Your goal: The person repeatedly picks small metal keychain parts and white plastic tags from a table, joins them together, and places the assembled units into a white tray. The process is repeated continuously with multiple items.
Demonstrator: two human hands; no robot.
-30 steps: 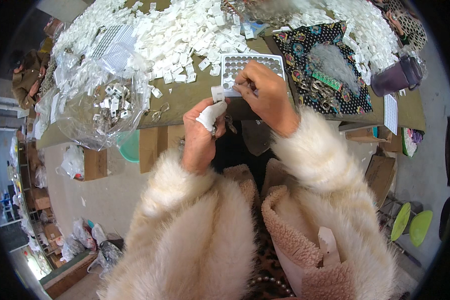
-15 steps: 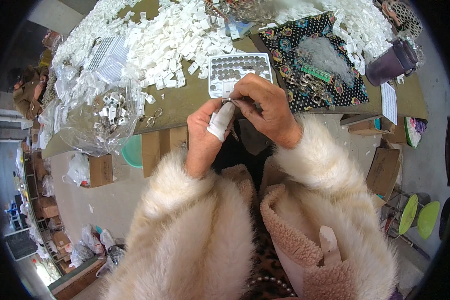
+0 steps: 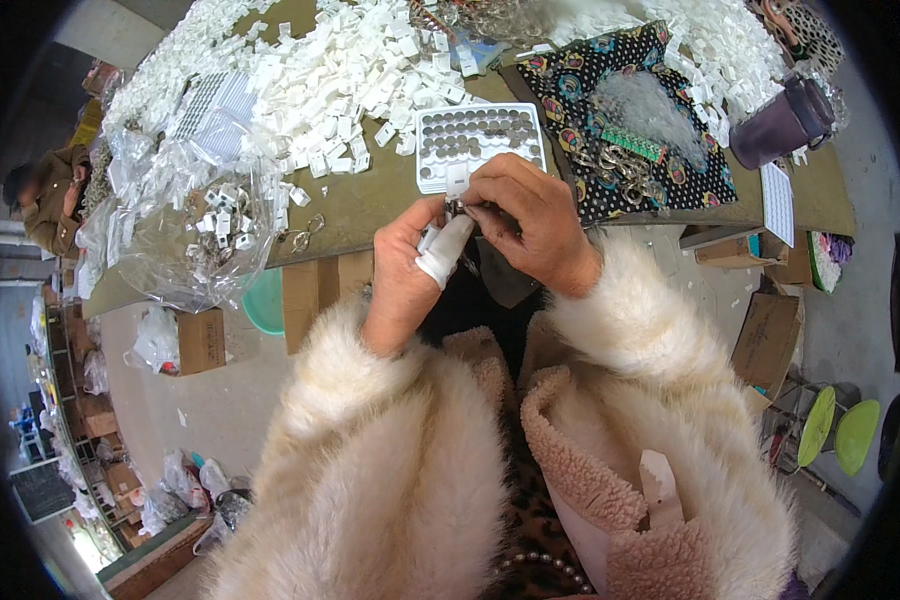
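My left hand [image 3: 400,270] is closed in a pinch around a small white plastic piece [image 3: 456,178], which stands up above the fingertips. A white cover [image 3: 440,258] wraps one finger of that hand. From the right, my right hand [image 3: 532,222] pinches at the lower end of the same piece, where a small dark metal part shows between the fingertips. Its exact shape is too small to make out. Just beyond both hands lies a white tray [image 3: 428,184] with rows of round grey discs [image 3: 480,124].
Heaps of white plastic pieces [image 3: 355,90] cover the far table [image 3: 370,205]. A clear bag [image 3: 185,270] of pieces lies left. Right are a dotted cloth [image 3: 690,185] with metal chains and a purple tumbler [image 3: 782,125]. Another person [image 3: 55,200] is far left; cardboard boxes [image 3: 202,342] stand below.
The white piece now rises higher above my fingertips, and my covered left finger has tilted to the right. My right hand has shifted very slightly. The person far left has moved their head leftward.
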